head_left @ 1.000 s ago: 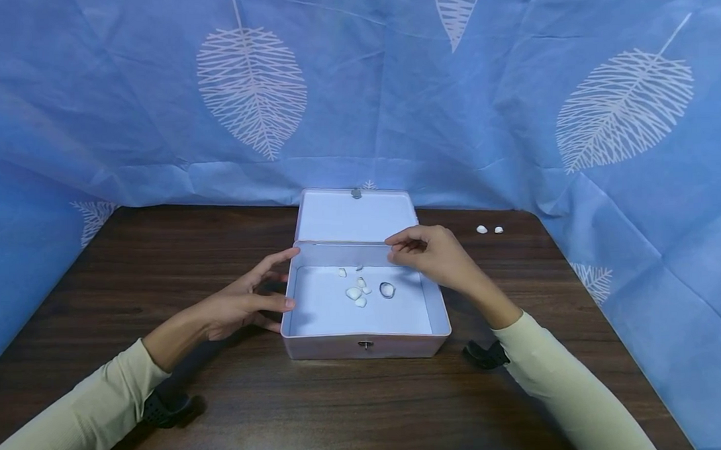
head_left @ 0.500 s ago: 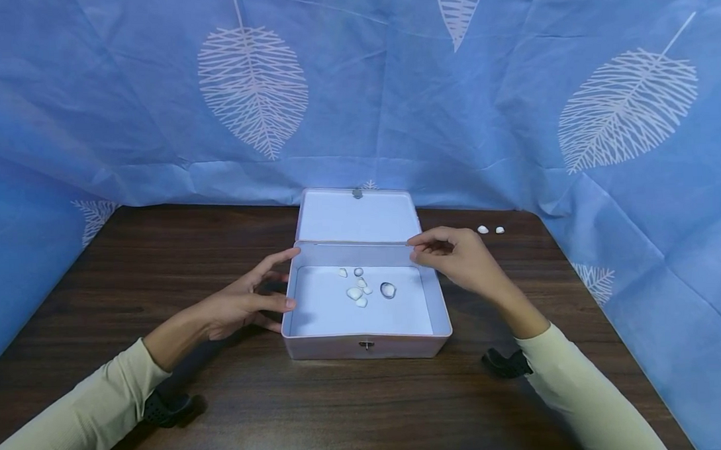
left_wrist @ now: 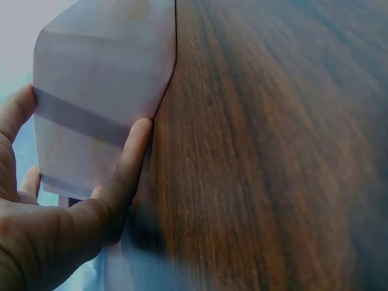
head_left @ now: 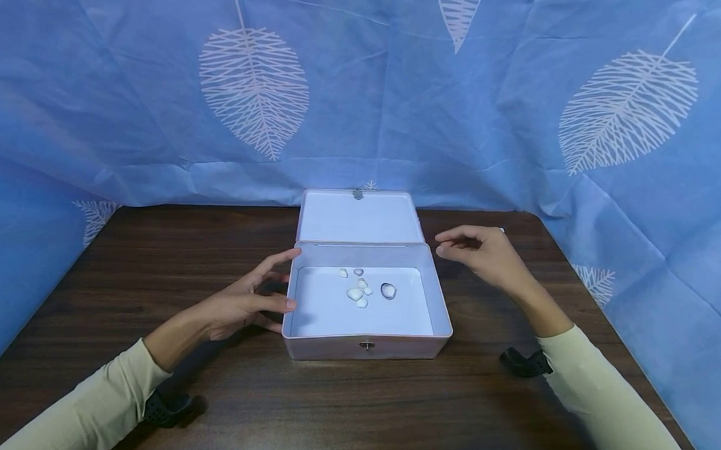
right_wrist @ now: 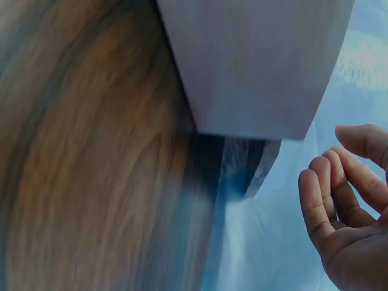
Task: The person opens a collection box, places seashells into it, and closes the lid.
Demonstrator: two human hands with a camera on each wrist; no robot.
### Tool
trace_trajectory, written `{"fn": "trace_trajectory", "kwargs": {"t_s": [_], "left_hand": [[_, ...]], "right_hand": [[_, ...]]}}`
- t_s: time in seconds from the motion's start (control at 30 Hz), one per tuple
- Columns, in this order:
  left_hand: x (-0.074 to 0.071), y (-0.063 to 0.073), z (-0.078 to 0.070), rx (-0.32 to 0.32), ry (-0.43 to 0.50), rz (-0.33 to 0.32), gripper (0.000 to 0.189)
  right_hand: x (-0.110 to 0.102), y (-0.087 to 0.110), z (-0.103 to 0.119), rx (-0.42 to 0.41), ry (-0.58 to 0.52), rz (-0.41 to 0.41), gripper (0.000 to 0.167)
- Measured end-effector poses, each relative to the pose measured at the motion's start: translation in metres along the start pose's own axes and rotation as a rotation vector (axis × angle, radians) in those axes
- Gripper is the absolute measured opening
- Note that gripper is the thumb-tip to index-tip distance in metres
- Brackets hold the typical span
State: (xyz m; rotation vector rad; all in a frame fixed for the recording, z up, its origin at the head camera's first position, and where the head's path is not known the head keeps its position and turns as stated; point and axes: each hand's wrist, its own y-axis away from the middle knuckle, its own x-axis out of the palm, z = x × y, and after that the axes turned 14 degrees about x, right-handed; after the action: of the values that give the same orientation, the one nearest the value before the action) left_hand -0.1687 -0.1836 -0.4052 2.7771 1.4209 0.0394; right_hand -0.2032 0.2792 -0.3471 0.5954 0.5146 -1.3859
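A pale, hinged box (head_left: 335, 348) stands on the table with its lid (head_left: 360, 215) laid back. Several small seashells lie on its floor, among them a dark-rimmed shell (head_left: 388, 291) and a white shell (head_left: 355, 294). My left hand (head_left: 244, 305) rests with spread fingers against the box's left side; in the left wrist view a fingertip (left_wrist: 142, 124) touches the wall near its lower edge. My right hand (head_left: 487, 255) hovers to the right of the box, fingers loosely bent. Nothing shows between thumb and fingers in the right wrist view.
Part of a white shell (head_left: 502, 230) peeks out behind the right hand at the table's back right. A blue cloth (head_left: 392, 105) with white leaf prints hangs behind the dark wooden table (head_left: 319, 412) and along both sides.
My right hand has moved right, from over the box's back right corner to beyond its right side, covering most of the shells at the back. The left hand has stayed put.
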Motion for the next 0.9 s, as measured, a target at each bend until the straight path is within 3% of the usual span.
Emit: {"fn": "trace_trajectory", "kwargs": {"t_s": [0.27,0.47,0.9], "left_hand": [[0.001,-0.001,0.001,-0.009,0.008,0.003,0.104],[0.001,-0.001,0.001,-0.012,0.010,-0.002,0.104],[-0.001,0.000,0.002,0.024,-0.001,0.001,0.103]], "right_hand": [[-0.023,-0.012,-0.028,0.037,0.055,-0.063,0.036],[-0.042,-0.025,-0.053,0.111,0.056,-0.097,0.041],[-0.067,-0.053,-0.098,0.173,-0.091,-0.118,0.045]]}}
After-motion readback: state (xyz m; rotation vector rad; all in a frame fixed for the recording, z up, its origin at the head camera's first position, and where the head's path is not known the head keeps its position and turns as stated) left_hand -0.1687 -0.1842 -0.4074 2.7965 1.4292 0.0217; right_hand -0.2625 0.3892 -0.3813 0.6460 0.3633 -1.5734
